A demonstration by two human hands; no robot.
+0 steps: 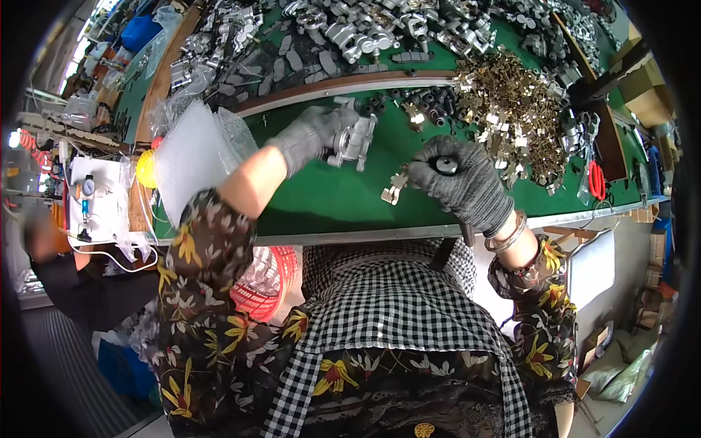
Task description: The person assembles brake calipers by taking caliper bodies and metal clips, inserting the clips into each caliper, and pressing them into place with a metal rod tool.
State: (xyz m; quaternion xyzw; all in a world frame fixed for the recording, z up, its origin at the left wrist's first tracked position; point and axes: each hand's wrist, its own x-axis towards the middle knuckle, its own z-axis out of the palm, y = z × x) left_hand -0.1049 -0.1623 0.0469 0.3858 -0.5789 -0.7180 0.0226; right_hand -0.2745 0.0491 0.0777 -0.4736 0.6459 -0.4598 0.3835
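My left hand point(310, 136), in a grey knit glove, is closed round a silver metal caliper part point(353, 141) above the green table point(314, 208). To the right, my right hand point(461, 179), also gloved, has its fingers curled in. A dark round-headed tool point(446, 165) shows in its grip. At its fingertips is a small shiny metal clip point(395, 188). Another clip point(414, 117) lies on the table beyond, beside several dark rubber pieces point(432, 104).
A large heap of brassy clips point(522, 117) lies at the right, near red-handled scissors point(596, 179). Metal castings point(358, 33) and flat pads point(292, 60) lie behind a wooden strip point(343, 89). Bubble wrap point(193, 157) is at the left, a red basket point(281, 288) below. A co-worker's arm point(95, 285) shows far left.
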